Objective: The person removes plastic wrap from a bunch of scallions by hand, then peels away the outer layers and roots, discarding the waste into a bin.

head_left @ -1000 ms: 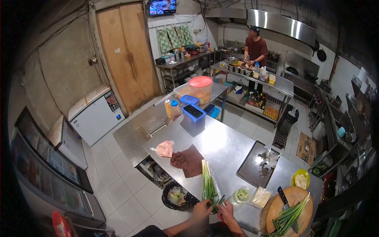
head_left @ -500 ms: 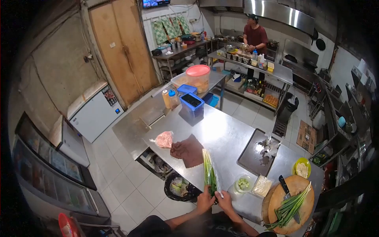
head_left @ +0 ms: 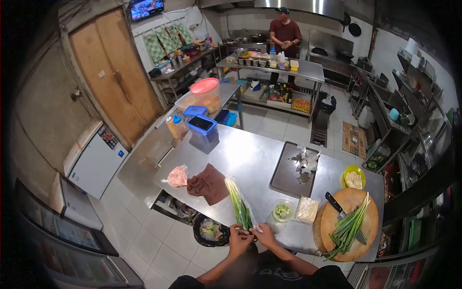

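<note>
A clear plastic bag (head_left: 248, 206) of spring onions (head_left: 236, 198) lies on the steel table, white ends pointing away from me. My left hand (head_left: 239, 241) is closed on the bag's near end by the green tops. Beside it, my right hand (head_left: 264, 237) pinches the plastic at the same end. To the right stands a clear tub (head_left: 282, 212) of chopped greens, with a pale wrapped block (head_left: 306, 210) alongside. More spring onions (head_left: 349, 226) and a black-handled knife (head_left: 333, 202) rest on the round wooden board (head_left: 331, 243).
A brown cloth (head_left: 209, 185) and a bag of pinkish meat (head_left: 177, 176) lie left. Beyond are a blue container (head_left: 204, 129) and a dark tray (head_left: 288, 161). A lined bin (head_left: 211, 230) stands below the edge. Another person (head_left: 285, 32) stands at the back counter.
My view has swung to the right, so things sit further left. Both hands stay at the bag's near end, now closer together. The person at the back has turned and brought their hands together.
</note>
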Tool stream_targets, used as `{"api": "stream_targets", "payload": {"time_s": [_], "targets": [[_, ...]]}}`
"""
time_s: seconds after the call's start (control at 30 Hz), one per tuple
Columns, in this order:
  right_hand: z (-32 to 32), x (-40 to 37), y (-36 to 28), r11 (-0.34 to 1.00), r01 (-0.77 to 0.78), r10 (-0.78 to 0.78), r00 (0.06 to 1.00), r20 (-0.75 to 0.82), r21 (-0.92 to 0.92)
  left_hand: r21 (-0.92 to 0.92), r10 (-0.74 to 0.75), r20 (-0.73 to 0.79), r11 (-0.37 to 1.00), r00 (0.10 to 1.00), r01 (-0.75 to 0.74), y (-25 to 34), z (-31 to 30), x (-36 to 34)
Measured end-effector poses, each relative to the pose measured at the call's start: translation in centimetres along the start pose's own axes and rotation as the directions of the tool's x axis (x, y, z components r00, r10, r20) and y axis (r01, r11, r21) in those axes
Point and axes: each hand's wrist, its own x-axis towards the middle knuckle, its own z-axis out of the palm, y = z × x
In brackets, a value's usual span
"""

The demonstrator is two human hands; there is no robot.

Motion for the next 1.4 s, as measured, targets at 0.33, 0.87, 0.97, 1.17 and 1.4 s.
{"api": "stream_targets", "payload": {"time_s": [0.33, 0.87, 0.97, 1.17, 1.4], "targets": [[-1.7, -1.5, 0.7, 0.851, -0.209, 0.009, 0.923, 0.385, 0.481, -0.273, -0.046, -0.011, 0.961, 0.999, 0.041, -1.8, 1.2, 0.7], [0.4, -1.4, 3.6, 0.937, -0.04, 0.02, 0.998, 0.06, 0.348, 0.278, 0.349, 0.119, 0.887, 0.93, -0.368, 1.7, 0.9, 2.7], [-0.1, -1.3, 2.6, 0.92, -0.123, 0.086, 0.99, 0.114, 0.372, 0.497, 0.182, -0.157, 0.864, 0.971, -0.082, 1.4, 0.4, 2.3], [-1.6, -0.9, -1.7, 0.656, -0.45, 0.321, 0.893, 0.315, 0.606, 0.23, -0.172, 0.043, 0.96, 0.984, 0.158, 0.2, -0.3, 3.7], [-2.5, -1.6, -5.1, 0.44, -0.555, 0.405, 0.825, 0.396, 0.707, -0.044, -0.183, -0.002, 0.982, 0.983, 0.183, -4.4, 1.5, 4.5]]}}
